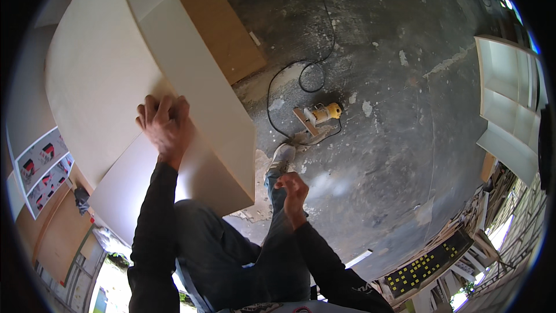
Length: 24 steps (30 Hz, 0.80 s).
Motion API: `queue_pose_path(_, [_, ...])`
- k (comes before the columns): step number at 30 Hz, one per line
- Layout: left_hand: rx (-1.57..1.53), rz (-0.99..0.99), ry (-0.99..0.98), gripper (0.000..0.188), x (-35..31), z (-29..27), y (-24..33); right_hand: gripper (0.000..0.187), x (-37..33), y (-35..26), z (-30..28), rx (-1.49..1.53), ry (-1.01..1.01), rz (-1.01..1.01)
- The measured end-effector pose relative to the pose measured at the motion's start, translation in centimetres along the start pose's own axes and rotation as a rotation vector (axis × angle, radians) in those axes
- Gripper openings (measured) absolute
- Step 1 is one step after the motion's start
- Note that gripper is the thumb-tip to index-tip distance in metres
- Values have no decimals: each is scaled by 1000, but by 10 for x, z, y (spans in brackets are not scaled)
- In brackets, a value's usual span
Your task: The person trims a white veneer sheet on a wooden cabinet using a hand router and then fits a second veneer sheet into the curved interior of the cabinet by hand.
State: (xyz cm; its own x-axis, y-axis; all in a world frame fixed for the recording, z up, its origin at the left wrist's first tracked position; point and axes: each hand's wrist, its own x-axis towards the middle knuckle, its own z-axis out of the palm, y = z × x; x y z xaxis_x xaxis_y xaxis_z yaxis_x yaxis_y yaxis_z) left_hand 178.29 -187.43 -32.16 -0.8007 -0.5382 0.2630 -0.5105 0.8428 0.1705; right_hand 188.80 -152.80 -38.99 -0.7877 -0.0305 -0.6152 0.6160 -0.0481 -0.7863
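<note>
I judge the box (136, 69) joined, what remains unclear: left hand (165, 124) on it, grip uncertain; right hand (294, 194) curled narrow, to its right.

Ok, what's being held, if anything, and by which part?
Left hand on big white box, near its long edge; grip unclear. Right hand curled, nothing visible in it.
</note>
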Motion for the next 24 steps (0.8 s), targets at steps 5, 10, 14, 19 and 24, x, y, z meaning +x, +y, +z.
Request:
queue_pose_path(5, [-171, 44, -30, 27, 12, -11, 26, 33, 205, 105, -146, 32, 647, 123])
queue_pose_path(10, [-274, -69, -93, 33, 11, -3, 11, 56, 321, 167, -228, -17, 542, 390])
queue_pose_path(14, [-380, -224, -131, 39, 15, -19, 6, 63, 340, 188, -166, 218, 440, 535])
queue_pose_path(19, [-334, -243, -170, 40, 17, -24, 16, 65, 351, 205, -183, 162, 313, 504])
queue_pose_path(24, [-461, -204, -129, 43, 23, -15, 25, 64, 382, 206, -258, -67, 328, 166])
